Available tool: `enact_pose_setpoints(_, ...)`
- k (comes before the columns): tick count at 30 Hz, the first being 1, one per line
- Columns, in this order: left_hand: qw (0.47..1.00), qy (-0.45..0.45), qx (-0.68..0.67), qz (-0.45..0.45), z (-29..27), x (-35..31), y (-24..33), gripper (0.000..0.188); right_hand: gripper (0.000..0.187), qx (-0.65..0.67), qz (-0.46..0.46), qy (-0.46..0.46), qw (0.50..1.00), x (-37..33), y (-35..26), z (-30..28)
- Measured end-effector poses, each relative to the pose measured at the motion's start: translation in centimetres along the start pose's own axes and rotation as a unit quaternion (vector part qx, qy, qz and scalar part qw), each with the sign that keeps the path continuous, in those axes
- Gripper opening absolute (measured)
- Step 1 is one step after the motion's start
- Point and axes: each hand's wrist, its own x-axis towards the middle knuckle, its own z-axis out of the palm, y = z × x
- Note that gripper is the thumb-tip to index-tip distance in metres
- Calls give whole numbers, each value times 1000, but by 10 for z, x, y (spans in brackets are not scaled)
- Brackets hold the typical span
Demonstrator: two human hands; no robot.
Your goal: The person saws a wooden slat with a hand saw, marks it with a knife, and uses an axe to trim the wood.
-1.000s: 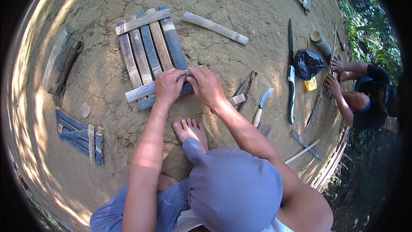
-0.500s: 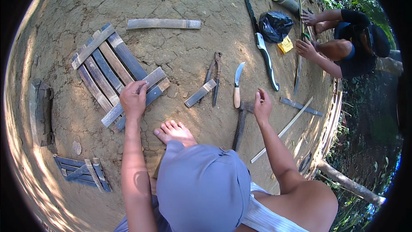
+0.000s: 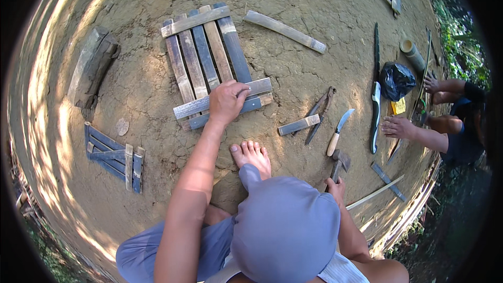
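My left hand (image 3: 226,102) rests on a loose-looking bamboo slat (image 3: 259,86) lying across the near end of a slatted bamboo panel (image 3: 208,52). Its thumb and fingertips are pinched together over the slat; whatever is between them is too small to make out. Below that slat, a darker crosspiece (image 3: 251,106) spans the same end. My right hand (image 3: 335,187) is closed round the handle of a hatchet (image 3: 340,160), its metal head pointing away from me. Just beyond the hatchet lies a curved knife (image 3: 340,130) with a wooden handle.
Pincers (image 3: 320,112) and a short bamboo piece (image 3: 298,125) lie mid-ground. Further right are a saw (image 3: 375,105), a black plastic bag (image 3: 396,80) and a co-worker's hand (image 3: 398,127). A wooden block (image 3: 93,68) and a smaller slatted frame (image 3: 116,156) are at left.
My right hand has come down from open above the hatchet to grip its handle. The view has turned, shifting the scene rightward. My left hand stays pinched at the slat.
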Motion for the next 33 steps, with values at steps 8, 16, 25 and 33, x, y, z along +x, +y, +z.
enact_pose_setpoints(8,999,7,21,23,4,-2,-9,12,35,92,-274,-53,956,-67,-164,44)
enact_pose_setpoints(16,998,30,-7,47,6,0,-7,8,45,-180,-537,-30,824,-60,-272,144)
enact_pose_setpoints(25,998,20,15,58,7,-2,-11,7,45,-247,-521,-32,816,-58,-277,151)
enact_pose_setpoints(33,999,12,15,49,5,-1,-12,6,41,-214,-541,-21,813,-59,-281,156)
